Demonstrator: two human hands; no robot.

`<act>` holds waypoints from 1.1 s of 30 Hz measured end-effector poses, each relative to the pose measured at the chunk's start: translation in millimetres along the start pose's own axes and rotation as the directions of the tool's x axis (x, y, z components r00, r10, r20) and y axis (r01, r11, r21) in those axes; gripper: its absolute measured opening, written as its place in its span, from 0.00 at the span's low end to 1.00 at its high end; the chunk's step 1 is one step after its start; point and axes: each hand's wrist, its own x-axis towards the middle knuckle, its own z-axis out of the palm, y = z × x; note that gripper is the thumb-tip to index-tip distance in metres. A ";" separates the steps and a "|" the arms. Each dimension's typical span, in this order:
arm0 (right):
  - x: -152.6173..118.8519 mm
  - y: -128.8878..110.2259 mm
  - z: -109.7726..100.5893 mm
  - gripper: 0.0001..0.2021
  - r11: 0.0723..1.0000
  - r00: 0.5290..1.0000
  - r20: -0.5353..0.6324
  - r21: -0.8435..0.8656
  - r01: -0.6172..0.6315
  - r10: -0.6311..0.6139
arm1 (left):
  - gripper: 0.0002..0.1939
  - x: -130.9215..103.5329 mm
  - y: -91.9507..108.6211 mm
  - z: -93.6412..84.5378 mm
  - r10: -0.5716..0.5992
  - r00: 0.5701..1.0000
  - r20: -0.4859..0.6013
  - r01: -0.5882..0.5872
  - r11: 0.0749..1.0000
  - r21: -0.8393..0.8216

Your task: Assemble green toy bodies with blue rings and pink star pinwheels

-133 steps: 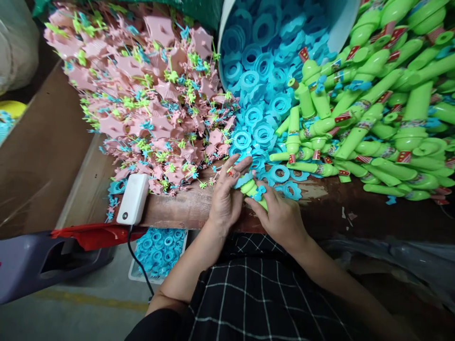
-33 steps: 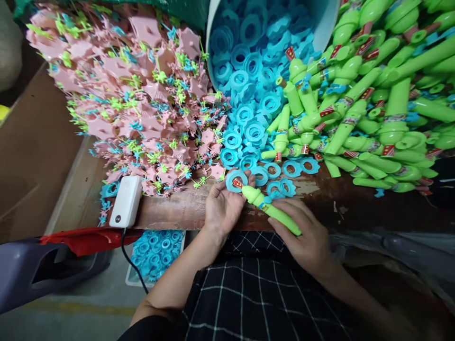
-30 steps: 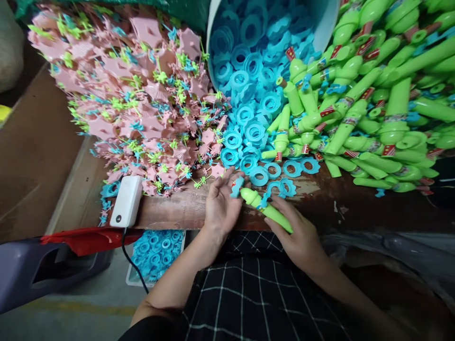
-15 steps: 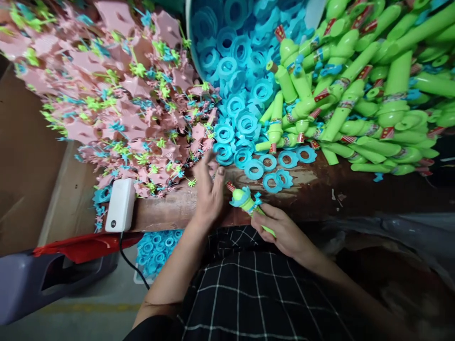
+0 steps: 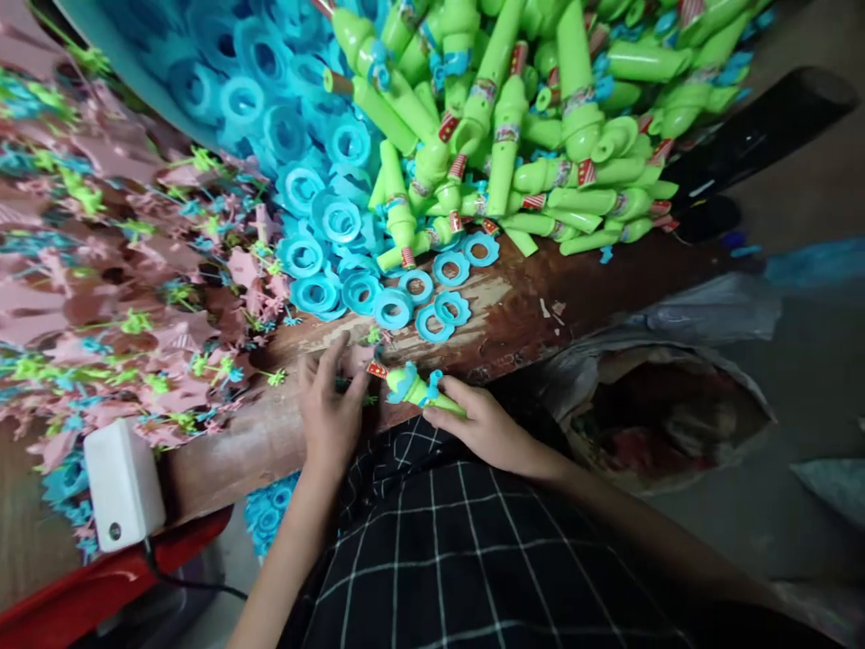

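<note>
My right hand (image 5: 483, 424) grips the lower end of a green toy (image 5: 412, 386), which has a blue collar and a red patterned tip pointing left. My left hand (image 5: 331, 401) is at the table edge, fingers spread, beside a small pink piece (image 5: 355, 361) that lies near the toy's red tip. Whether its fingertips touch that piece is unclear. Several loose blue rings (image 5: 433, 323) lie on the wood just beyond the toy.
Pink pieces (image 5: 40, 306) with small green and blue parts are heaped at left. Blue rings (image 5: 338, 219) spill from a tub beside a pile of green toys (image 5: 504, 149). A white box (image 5: 122, 487) with a cable sits front left; an open sack (image 5: 676, 415) stands at right.
The view has swung to the right. My left hand has lowered to the table edge, and a pink piece now lies by the toy's tip. My right hand keeps its grip.
</note>
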 end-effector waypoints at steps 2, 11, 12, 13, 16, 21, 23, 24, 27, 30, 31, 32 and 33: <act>0.9 -1.4 -2.9 0.12 0.994 0.998 -0.011 -0.097 0.054 -0.055 | 0.28 -1.0 7.8 6.9 -0.039 0.994 0.103 0.047 0.996 -0.075; -1.6 -8.2 -48.8 0.15 0.837 0.986 -0.113 -0.547 0.038 -0.119 | 0.21 -1.2 12.7 18.8 -0.025 0.973 0.230 0.064 0.984 -0.167; -0.6 -9.0 -51.5 0.15 0.831 0.988 -0.096 -0.554 0.049 -0.123 | 0.21 -1.4 11.2 19.4 -0.023 0.974 0.225 0.065 0.982 -0.179; 0.4 -9.9 -52.7 0.16 0.824 0.989 -0.075 -0.563 0.064 -0.128 | 0.22 -1.7 9.9 20.1 -0.020 0.975 0.219 0.063 0.979 -0.192; 3.1 -12.2 -48.9 0.14 0.810 0.990 -0.016 -0.577 0.103 -0.137 | 0.24 -3.4 7.1 21.5 -0.011 0.978 0.208 0.058 0.973 -0.222; 8.2 -12.5 -41.1 0.12 0.788 0.989 0.025 -0.602 0.132 -0.146 | 0.26 -5.9 4.7 20.9 -0.014 0.970 0.243 0.075 0.967 -0.244; 10.2 -13.2 -42.6 0.12 0.764 0.988 0.032 -0.630 0.136 -0.149 | 0.26 -6.2 4.0 20.3 0.002 0.971 0.240 0.063 0.963 -0.262; 11.0 -14.7 -44.1 0.13 0.749 0.988 0.037 -0.648 0.138 -0.150 | 0.26 -6.3 3.8 20.0 0.013 0.972 0.235 0.053 0.961 -0.272; 12.6 -27.0 -49.1 0.13 0.666 0.988 0.069 -0.732 0.145 -0.139 | 0.26 -6.2 3.6 19.4 0.037 0.971 0.235 0.031 0.959 -0.281; 14.1 -52.2 -48.7 0.11 0.434 0.980 0.123 -0.883 0.179 -0.154 | 0.24 -6.3 3.5 19.0 0.058 0.971 0.233 0.007 0.964 -0.267; 14.8 -62.5 -46.3 0.11 0.326 0.974 0.146 -0.925 0.197 -0.174 | 0.24 -6.4 3.3 19.0 0.068 0.971 0.228 -0.004 0.962 -0.273; 15.8 -73.2 -42.7 0.10 0.215 0.965 0.173 -0.953 0.215 -0.199 | 0.24 -6.6 2.9 19.0 0.078 0.972 0.224 -0.012 0.959 -0.282; 17.1 -84.0 -38.0 0.08 0.113 0.953 0.202 -0.966 0.232 -0.224 | 0.24 -6.8 2.3 19.2 0.086 0.971 0.221 -0.017 0.955 -0.295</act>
